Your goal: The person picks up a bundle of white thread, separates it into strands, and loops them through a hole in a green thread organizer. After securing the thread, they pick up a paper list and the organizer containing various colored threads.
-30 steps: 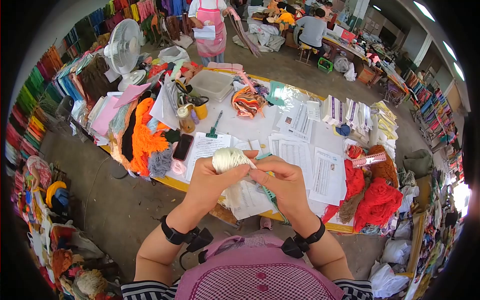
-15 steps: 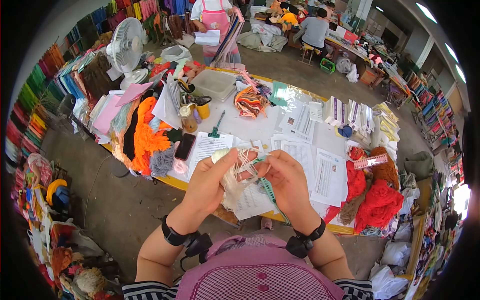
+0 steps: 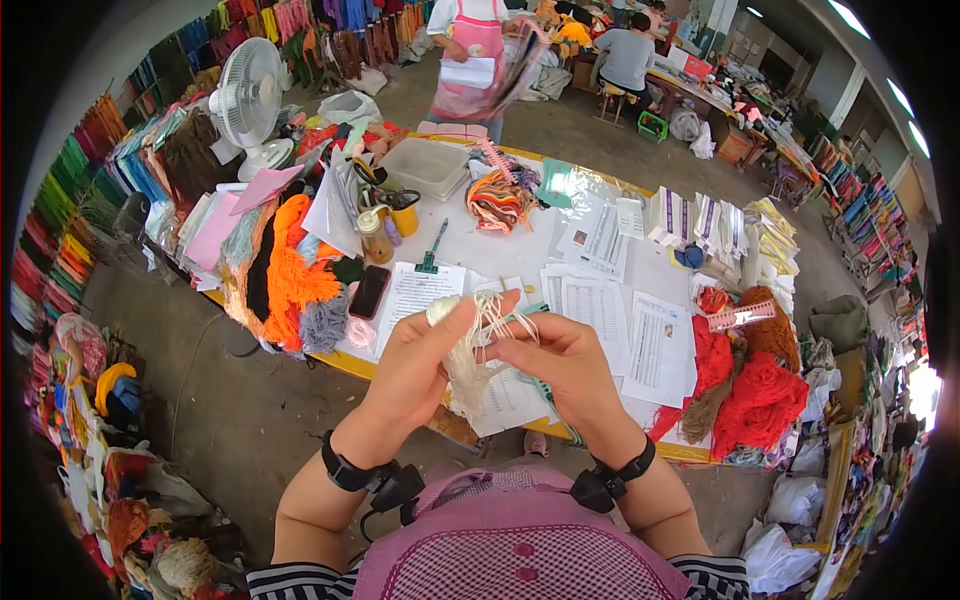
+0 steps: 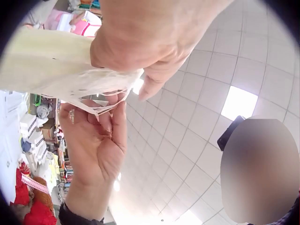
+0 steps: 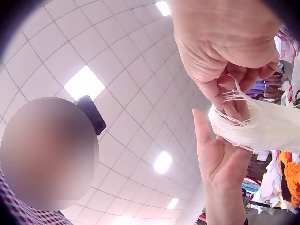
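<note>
A skein of cream yarn [image 3: 463,375] hangs between my hands above the table, its loose strands fanned out at the upper end. My left hand [image 3: 415,350] grips the skein, with the thumb over it and fingers behind the strands. To its right, my right hand [image 3: 565,355] pinches a few strands, drawn into thin loops toward its fingertips. In the left wrist view the skein [image 4: 42,61] runs from the left edge to beneath my left hand. The right wrist view shows a strand looped at the curled right fingers [image 5: 229,82].
Printed sheets [image 3: 655,345], a clipboard [image 3: 425,295] and a phone [image 3: 370,292] lie on the table [image 3: 500,260]. Orange yarn [image 3: 290,270] is heaped left, red yarn [image 3: 757,405] right. A plastic tub [image 3: 425,165] and a fan [image 3: 248,100] stand farther back. Beyond the table stands a person in a pink apron [image 3: 478,50].
The hands were close together over the bunched skein; its strands are now spread apart between them. The right fingers have shifted along the strands. The person in the pink apron has moved right.
</note>
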`<state>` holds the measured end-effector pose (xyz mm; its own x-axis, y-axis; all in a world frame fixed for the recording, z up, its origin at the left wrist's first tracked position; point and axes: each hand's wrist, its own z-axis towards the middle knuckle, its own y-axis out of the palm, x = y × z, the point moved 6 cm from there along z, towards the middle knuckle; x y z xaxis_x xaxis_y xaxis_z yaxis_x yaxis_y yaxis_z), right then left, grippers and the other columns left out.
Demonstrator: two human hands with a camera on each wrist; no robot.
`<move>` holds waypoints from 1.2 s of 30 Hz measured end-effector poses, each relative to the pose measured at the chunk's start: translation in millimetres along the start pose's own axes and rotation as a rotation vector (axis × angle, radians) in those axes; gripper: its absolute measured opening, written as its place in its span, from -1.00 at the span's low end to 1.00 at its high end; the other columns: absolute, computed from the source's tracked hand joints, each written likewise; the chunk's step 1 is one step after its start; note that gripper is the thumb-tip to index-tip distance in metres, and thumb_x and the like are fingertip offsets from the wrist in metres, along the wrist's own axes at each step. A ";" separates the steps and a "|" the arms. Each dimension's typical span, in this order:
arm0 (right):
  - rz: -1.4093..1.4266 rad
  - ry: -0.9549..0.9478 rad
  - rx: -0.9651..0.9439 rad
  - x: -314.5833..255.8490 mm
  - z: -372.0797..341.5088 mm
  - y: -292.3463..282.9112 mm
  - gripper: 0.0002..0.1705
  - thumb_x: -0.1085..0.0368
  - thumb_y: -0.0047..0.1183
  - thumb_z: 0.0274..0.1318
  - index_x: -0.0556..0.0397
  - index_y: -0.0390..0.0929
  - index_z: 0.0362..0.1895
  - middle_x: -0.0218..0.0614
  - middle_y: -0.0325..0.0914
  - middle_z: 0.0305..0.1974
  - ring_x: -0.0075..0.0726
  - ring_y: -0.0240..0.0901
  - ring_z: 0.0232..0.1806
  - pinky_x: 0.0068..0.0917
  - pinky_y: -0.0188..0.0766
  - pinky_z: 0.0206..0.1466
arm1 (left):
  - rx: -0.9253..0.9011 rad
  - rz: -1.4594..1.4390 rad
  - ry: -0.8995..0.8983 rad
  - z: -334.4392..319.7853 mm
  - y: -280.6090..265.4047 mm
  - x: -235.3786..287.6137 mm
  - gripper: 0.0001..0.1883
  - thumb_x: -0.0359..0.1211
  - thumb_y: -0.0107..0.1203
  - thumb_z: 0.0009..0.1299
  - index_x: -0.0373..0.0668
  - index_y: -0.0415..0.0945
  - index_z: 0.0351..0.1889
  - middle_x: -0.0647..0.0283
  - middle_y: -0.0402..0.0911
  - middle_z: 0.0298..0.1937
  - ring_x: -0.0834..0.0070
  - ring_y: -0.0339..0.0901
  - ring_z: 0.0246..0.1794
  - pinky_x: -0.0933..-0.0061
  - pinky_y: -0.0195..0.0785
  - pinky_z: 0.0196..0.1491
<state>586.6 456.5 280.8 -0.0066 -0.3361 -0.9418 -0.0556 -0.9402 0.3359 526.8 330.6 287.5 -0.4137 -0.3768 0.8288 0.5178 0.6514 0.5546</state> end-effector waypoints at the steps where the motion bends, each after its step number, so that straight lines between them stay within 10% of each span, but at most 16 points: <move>1: 0.000 0.000 0.000 0.2 -0.6 -0.4 -0.75 0.37 0.19 0.14 0.24 0.62 -0.11 -0.30 0.66 -0.22 -0.56 0.53 -0.19 -0.58 0.45 -0.10 | 0.000 0.000 0.000 -1.1 1.3 0.7 -0.59 -0.25 -0.10 0.55 -0.42 0.44 0.15 0.06 0.52 0.19 0.41 0.53 0.11 0.37 0.39 0.17; 6: -0.045 -0.079 0.064 0.4 -5.3 -8.5 -0.78 0.36 0.18 0.17 0.21 0.63 -0.12 -0.39 0.63 -0.27 -0.64 0.46 -0.26 -0.63 0.38 -0.18 | -0.025 0.119 0.043 -3.6 5.1 2.7 -0.67 -0.54 0.15 0.30 -0.36 0.55 0.05 0.09 0.59 0.11 0.50 0.58 -0.01 0.47 0.43 0.04; 16: 0.113 -0.150 0.207 8.8 -0.7 -24.2 -0.82 0.29 0.13 0.24 0.14 0.62 -0.18 -0.48 0.57 -0.36 -0.70 0.37 -0.19 -0.63 0.28 -0.10 | -0.024 0.198 0.030 -2.1 -5.0 -5.1 -0.68 -0.46 0.10 0.37 -0.32 0.53 0.07 0.11 0.60 0.07 0.48 0.59 -0.03 0.46 0.45 0.01; 21: 0.087 0.069 0.098 11.8 0.6 -10.0 -0.78 0.27 0.16 0.21 0.16 0.62 -0.16 -0.45 0.58 -0.34 -0.66 0.41 -0.17 -0.61 0.30 -0.04 | -0.010 -0.313 -0.057 -5.5 16.0 -2.1 -0.62 -0.31 -0.06 0.49 -0.40 0.45 0.14 0.05 0.56 0.12 0.37 0.54 0.07 0.31 0.43 0.10; 36: -0.134 -0.034 0.184 3.3 -6.9 -7.8 -0.79 0.31 0.28 0.07 0.16 0.67 -0.22 -0.57 0.56 -0.45 -0.76 0.38 -0.40 -0.68 0.34 -0.34 | 0.087 0.072 0.058 -1.6 6.2 -12.6 -0.75 -0.37 0.13 0.42 -0.35 0.61 -0.07 0.23 0.67 -0.15 0.59 0.60 -0.19 0.54 0.46 -0.12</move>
<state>593.9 462.4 275.2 -0.0200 -0.2041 -0.9788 -0.2398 -0.9494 0.2029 536.4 338.4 280.7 -0.3325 -0.3629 0.8705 0.4764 0.7320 0.4871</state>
